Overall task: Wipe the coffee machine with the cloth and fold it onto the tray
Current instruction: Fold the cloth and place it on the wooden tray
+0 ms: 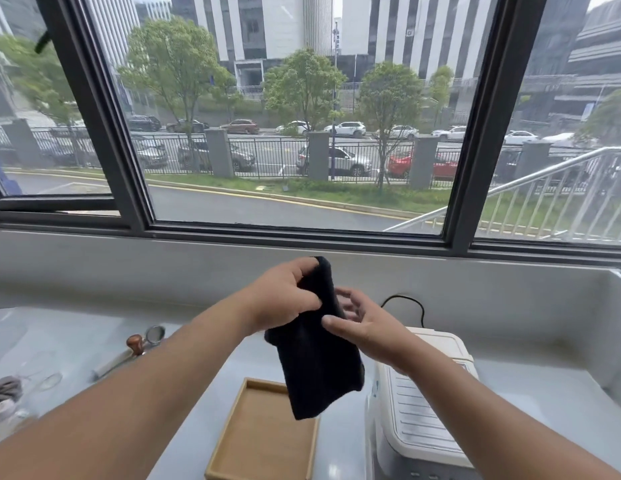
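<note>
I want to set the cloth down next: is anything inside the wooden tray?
The visible part of the wooden tray looks empty. The dark cloth, held up by the left hand and right hand, hides its far right corner.

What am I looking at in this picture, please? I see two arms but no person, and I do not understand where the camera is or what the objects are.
The single picture comes from a wide-angle camera worn on a person's head, looking forward and down. That is why you see only the person's own two bare arms, with no robot.

Both hands hold a dark cloth in the air: the left hand grips its upper part, and the right hand pinches its side. The cloth hangs partly folded.

Below, on a pale counter, lies an empty wooden tray. To its right stands a white coffee machine, with a black cable behind it. On the left lies a coffee tool with a brown knob. Behind everything is a large window onto a street.
</note>
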Motion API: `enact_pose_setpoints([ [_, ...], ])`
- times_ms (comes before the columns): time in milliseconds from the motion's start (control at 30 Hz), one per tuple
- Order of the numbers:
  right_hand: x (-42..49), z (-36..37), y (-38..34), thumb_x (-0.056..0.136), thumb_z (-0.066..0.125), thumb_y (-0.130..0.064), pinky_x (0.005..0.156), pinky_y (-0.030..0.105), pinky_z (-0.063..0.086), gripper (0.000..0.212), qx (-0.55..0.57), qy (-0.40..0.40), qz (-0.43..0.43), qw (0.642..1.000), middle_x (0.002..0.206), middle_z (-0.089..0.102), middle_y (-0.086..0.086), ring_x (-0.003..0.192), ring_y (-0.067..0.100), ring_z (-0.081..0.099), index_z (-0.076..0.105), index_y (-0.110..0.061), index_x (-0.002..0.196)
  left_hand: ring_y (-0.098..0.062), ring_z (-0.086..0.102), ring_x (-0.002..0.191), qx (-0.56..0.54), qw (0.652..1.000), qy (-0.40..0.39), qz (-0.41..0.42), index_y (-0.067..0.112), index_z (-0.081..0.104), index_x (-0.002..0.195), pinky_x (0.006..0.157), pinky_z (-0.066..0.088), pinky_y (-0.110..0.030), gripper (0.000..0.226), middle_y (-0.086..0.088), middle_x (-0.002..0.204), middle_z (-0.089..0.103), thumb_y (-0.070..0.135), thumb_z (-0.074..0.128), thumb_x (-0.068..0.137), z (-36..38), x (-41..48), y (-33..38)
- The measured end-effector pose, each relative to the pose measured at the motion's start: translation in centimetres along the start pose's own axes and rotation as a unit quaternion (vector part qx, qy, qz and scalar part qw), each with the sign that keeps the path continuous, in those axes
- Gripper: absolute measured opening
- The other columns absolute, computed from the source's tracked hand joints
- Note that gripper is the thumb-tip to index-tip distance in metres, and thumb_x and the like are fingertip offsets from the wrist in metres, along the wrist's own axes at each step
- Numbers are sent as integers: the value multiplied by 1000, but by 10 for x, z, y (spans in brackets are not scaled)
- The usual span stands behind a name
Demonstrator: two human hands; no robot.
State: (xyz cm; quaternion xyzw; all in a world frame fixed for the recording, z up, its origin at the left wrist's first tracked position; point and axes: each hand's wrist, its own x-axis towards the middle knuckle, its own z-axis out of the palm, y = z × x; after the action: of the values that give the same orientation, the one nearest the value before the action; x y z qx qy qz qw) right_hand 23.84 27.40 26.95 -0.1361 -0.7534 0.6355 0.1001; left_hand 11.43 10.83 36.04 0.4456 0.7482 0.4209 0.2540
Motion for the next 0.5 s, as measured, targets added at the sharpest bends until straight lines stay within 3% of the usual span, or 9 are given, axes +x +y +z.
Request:
enact_pose_setpoints([
  [67, 10, 5, -5, 58, 91, -66, 103, 29, 50, 97, -64, -1, 11, 998, 145, 56, -10, 133, 3, 52, 46, -47, 142, -22, 70, 83, 194, 981, -10, 25, 44, 61, 101, 77, 63, -48, 34, 4, 89, 72, 14, 59, 85, -15, 0, -4],
  [133, 19, 14, -12, 60, 91, -58, 81, 9, 50, 82, -94, -8, 21, 995, 132, 56, -31, 111, -20, 57, 48, -60, 130, -15, 65, 82, 312, 948, -7, 60, 46, 56, 100, 75, 59, -44, 27, 12, 88, 69, 21, 59, 91, -27, 1, -7],
  [167, 24, 19, -14, 62, 92, -52, 76, 8, 52, 74, -96, -14, 25, 995, 126, 58, -36, 103, -22, 60, 50, -62, 123, -15, 64, 83, 333, 940, -3, 78, 47, 54, 101, 75, 57, -40, 25, 13, 89, 69, 24, 59, 92, -32, 1, -10],
  [267, 39, 37, -17, 69, 90, -34, 87, 24, 57, 53, -92, -33, 33, 995, 117, 72, -19, 104, -4, 69, 65, -48, 114, -17, 62, 87, 340, 933, 11, 121, 46, 54, 104, 75, 51, -35, 25, 16, 89, 67, 24, 58, 94, -51, 4, -19],
  [367, 50, 57, -22, 75, 82, -29, 78, 24, 51, 23, -82, -68, 38, 994, 93, 76, -13, 87, 2, 71, 76, -36, 95, -13, 58, 85, 311, 938, 51, 144, 41, 59, 105, 72, 45, -31, 25, 18, 87, 64, 18, 57, 94, -73, 9, -34],
  [500, 67, 79, -26, 84, 73, -23, 87, 26, 53, 21, 3, -53, 41, 998, 108, 80, 0, 105, 16, 74, 79, -28, 103, -19, 61, 84, 288, 943, 110, 127, 31, 61, 100, 69, 46, -35, 16, 10, 89, 69, 16, 56, 96, -106, 20, -66],
])
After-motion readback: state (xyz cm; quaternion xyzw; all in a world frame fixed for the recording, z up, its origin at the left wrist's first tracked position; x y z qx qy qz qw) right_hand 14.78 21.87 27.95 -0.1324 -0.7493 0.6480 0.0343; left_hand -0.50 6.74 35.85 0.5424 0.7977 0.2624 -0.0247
